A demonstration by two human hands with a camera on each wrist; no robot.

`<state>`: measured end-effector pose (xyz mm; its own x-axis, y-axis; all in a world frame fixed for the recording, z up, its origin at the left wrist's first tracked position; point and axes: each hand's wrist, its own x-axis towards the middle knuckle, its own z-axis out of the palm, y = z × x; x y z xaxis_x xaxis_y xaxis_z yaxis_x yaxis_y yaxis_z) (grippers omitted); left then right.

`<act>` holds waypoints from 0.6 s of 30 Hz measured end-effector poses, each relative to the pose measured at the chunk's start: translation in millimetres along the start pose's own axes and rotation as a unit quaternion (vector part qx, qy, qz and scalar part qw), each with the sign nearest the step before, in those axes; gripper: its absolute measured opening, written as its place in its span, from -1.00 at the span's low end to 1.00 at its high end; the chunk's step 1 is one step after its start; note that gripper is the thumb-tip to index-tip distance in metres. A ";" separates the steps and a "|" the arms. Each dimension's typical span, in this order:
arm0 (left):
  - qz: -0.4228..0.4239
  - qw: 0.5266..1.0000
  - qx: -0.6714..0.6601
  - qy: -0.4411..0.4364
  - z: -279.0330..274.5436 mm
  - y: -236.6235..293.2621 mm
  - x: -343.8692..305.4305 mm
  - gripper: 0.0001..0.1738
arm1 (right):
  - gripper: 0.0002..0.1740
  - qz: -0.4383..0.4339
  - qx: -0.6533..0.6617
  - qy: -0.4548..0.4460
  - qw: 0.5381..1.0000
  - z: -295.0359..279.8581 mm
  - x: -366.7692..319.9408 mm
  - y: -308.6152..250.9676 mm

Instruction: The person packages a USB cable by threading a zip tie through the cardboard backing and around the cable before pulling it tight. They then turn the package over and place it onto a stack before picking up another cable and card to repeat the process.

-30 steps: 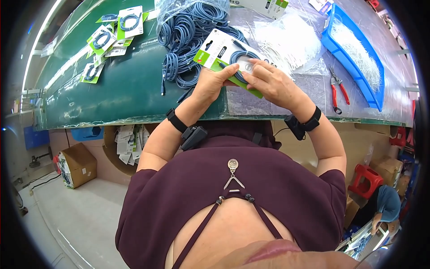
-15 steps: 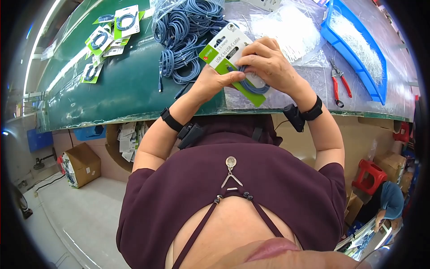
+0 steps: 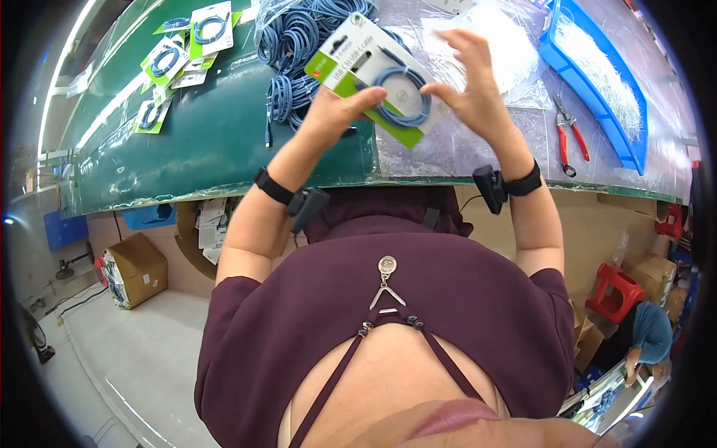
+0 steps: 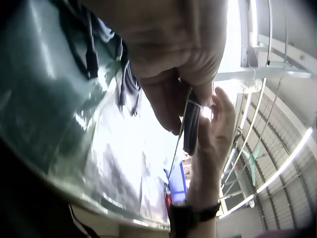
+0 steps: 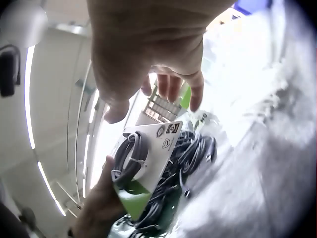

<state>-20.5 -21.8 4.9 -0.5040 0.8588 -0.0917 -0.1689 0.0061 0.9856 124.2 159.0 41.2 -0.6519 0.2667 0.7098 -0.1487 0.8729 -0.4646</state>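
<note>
My left hand (image 3: pixel 332 116) holds a white and green retail card (image 3: pixel 355 63) over the table, its thumb on the front and the other fingers behind. A coiled blue USB-C cable (image 3: pixel 426 106) lies against the card's face, with a white tie across the coil in the right wrist view. To the right of the card is my right hand (image 3: pixel 478 93), fingers spread and lifted away, thumb tip close to the coil. In the right wrist view, the right hand (image 5: pixel 148 59) reaches above the card (image 5: pixel 158 148) with nothing in its grasp.
Behind the card is a heap of blue coiled cables (image 3: pixel 299 45). Several carded cables (image 3: pixel 211 28) lie at the left. White ties (image 3: pixel 493 52) on plastic, red-handled cutters (image 3: pixel 573 142) and a blue tray (image 3: pixel 635 153) of white strands are at the right.
My right hand has let go of the cable and moved up and right, fingers opening. The card has moved left in my left hand, showing the whole coil.
</note>
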 end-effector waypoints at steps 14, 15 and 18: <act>-0.059 0.964 -0.257 -0.043 33.3 -11.9 -4.9 -0.57 | -0.56 0.289 0.140 -0.046 0.946 26.5 -24.6 -19.6; -0.045 0.968 -0.244 -0.048 34.1 -15.0 -4.7 -0.56 | -0.57 0.287 0.148 -0.050 0.945 26.5 -24.2 -20.3; -0.025 0.975 -0.218 -0.041 36.0 -21.0 -4.1 -0.58 | -0.57 0.291 0.155 -0.057 0.942 26.1 -23.7 -20.1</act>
<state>15.7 -7.0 -10.3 -0.4190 0.9015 -0.1081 -0.5445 -0.1541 0.8245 123.2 124.4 19.9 -0.7635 0.6023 0.2330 0.0605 0.4259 -0.9027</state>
